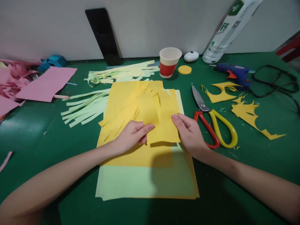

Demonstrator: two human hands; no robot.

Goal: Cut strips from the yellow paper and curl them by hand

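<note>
A piece of yellow paper is held between my two hands above a stack of sheets. My left hand pinches its left side, thumb on top. At its right edge, my right hand grips it between thumb and fingers. Beneath lie a larger yellow sheet and several yellow cut strips. Light green sheets form the lower part of the stack. Just right of my right hand rest scissors with one red and one yellow handle, their blades pointing away.
Pale green fringed strips lie left of the stack, pink paper farther left. Behind stand a red-and-white paper cup and a leaning black phone. A blue glue gun with its cord and yellow scraps are at right.
</note>
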